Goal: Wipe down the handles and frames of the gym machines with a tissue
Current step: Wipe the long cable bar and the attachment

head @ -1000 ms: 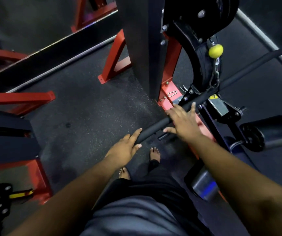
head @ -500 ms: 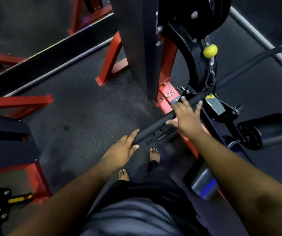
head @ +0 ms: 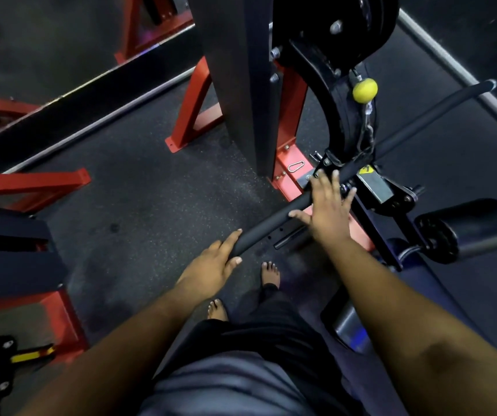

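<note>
The long black handle bar (head: 271,222) of the cable machine runs diagonally from the lower centre of the view up to its far end cap at the upper right. The left hand (head: 211,265) is at the near end of the bar, with the index finger lying along the top and the thumb beneath; the end of the bar is hidden behind this hand, and it cannot be told how firmly the hand closes. The right hand (head: 328,205) lies on the middle of the bar, fingers straight and spread, palm down. No tissue shows in either hand; whatever lies under the right palm is hidden.

The bar passes in front of a black curved bracket (head: 325,94) that carries a yellow ball (head: 364,90) and a short chain. Behind stands a dark upright column (head: 241,79) on a red frame (head: 289,115), with a silver carabiner (head: 296,166) lying on the red base plate. The top of the column and the black pulley wheel above the bracket are cut off by the upper edge.

A black roller pad (head: 475,226) sits at the right, partly cut off. Two bare feet (head: 270,273) stand on the dark speckled floor (head: 139,211). Red frames of other machines at the left are only partly in view, and the lower left corner is too dark to read.
</note>
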